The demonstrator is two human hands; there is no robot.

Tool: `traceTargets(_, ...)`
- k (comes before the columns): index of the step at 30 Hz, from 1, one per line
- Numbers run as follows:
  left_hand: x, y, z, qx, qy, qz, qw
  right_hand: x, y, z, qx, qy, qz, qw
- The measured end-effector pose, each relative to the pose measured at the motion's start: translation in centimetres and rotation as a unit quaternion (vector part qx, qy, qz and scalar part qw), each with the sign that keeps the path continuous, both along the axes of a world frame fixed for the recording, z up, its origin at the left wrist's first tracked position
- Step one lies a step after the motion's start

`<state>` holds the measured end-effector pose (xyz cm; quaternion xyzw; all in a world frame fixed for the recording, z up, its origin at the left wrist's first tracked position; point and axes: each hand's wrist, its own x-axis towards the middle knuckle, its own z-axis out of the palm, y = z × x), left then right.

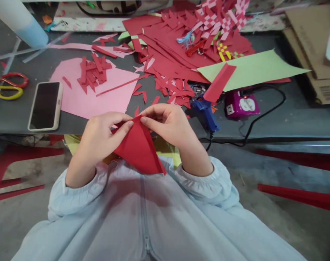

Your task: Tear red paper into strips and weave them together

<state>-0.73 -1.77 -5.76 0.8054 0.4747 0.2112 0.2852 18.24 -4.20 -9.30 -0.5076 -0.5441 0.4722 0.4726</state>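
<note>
Between my two hands a folded piece of red paper (pixel 137 148) hangs over my lap, at the table's front edge. My left hand (pixel 105 134) pinches its upper left edge between thumb and fingers. With thumb and forefinger, my right hand (pixel 167 123) grips the top corner close beside the left fingertips. The paper's lower edge rests near the zip of my jacket. Just beyond my hands lie a sheet of pink paper (pixel 113 87) and a heap of small red paper strips (pixel 95 70) on it.
A phone (pixel 45 105) and scissors (pixel 11 87) lie at left. To the right are a blue glue gun (pixel 205 112), a purple power adapter (pixel 241 105) with a black cable, and pale green paper (pixel 252 70). Red paper sheets (pixel 167 50) and woven pieces pile up behind; cardboard (pixel 314 47) stands far right.
</note>
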Motion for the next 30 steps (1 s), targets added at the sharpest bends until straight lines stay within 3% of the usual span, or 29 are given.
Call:
traceTargets(3,0.3,0.1,-0.1,-0.008,-0.020,0.004,1.000,0.0,0.5,-0.3,-0.061,0.089,0.023,0.994)
traceTargets(6,0.4,0.3,-0.2,-0.024,-0.031,0.005,0.999,0.0,0.7,-0.1,-0.078,0.116,0.031,0.990)
traceTargets(14,0.6,0.4,-0.5,-0.060,-0.080,-0.002,0.995,0.1,0.9,0.0,-0.043,0.083,0.046,0.995)
traceTargets(23,0.7,0.2,-1.8,-0.083,-0.156,0.043,0.983,-0.5,0.9,-0.7,-0.036,0.124,0.039,0.991)
traceTargets(30,0.9,-0.1,-1.9,-0.081,-0.173,0.058,0.980,-1.0,0.5,-0.6,-0.047,0.163,0.023,0.985)
